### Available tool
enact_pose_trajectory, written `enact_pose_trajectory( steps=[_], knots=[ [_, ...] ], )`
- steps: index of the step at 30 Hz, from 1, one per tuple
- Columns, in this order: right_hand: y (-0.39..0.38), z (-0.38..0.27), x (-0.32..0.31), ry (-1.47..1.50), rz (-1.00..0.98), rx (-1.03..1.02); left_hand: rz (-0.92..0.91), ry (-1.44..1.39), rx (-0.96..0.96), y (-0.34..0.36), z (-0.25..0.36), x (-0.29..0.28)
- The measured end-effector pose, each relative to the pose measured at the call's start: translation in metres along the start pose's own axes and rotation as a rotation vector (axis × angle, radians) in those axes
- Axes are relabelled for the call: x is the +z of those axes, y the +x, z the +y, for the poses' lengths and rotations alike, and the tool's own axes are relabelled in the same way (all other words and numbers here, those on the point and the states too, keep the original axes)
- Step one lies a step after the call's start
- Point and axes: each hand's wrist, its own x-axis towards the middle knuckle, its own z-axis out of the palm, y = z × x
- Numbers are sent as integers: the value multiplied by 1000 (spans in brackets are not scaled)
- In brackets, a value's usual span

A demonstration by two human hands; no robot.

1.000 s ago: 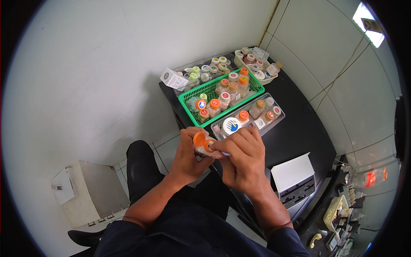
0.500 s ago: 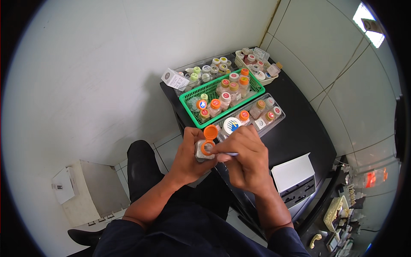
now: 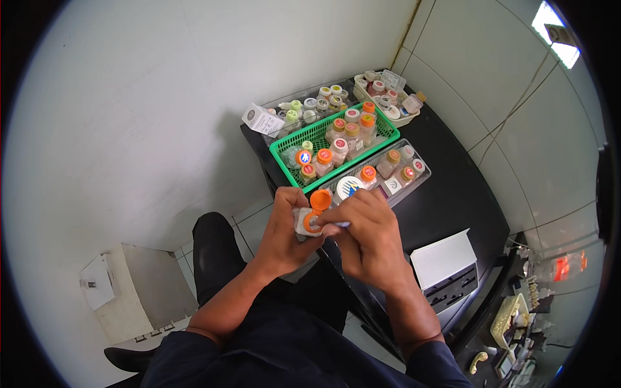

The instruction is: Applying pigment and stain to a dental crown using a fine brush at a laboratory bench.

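My left hand grips a small pale jar whose orange flip lid stands open. My right hand is closed on a slender pale-lilac tool, with its fingertips at the orange-rimmed mouth of the jar; the tool's tip is hard to make out. Just beyond both hands, a clear tray holds several jars, among them a large white-lidded one with a blue hand design on the lid.
A black table carries a green basket and other containers of jars, plus an open white box. A cluttered dark surface lies at lower right. Walls border the left and right; a pale cabinet stands at lower left.
The jar has turned so its orange lid stands farther up and right than a second ago. Since half a second ago, both hands have risen slightly, the right one also shifting left.
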Motion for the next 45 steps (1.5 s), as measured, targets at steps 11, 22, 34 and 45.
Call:
enact_pose_trajectory(
  steps=[11, 22, 34, 45],
  knots=[
    [-2, 8, 6, 198, -2, 6, 75, 34, 228, -2, 6, -6],
    [0, 3, -7, -1, 102, 11, -66, -78, 83, -1, 24, -3],
    [-2, 7, -2, 36, -45, 1, -10, -42, 4, -8, 9, 2],
    [2, 4, -6, 181, -24, -14, -71, -156, 133, -2, 11, -13]
  ],
)
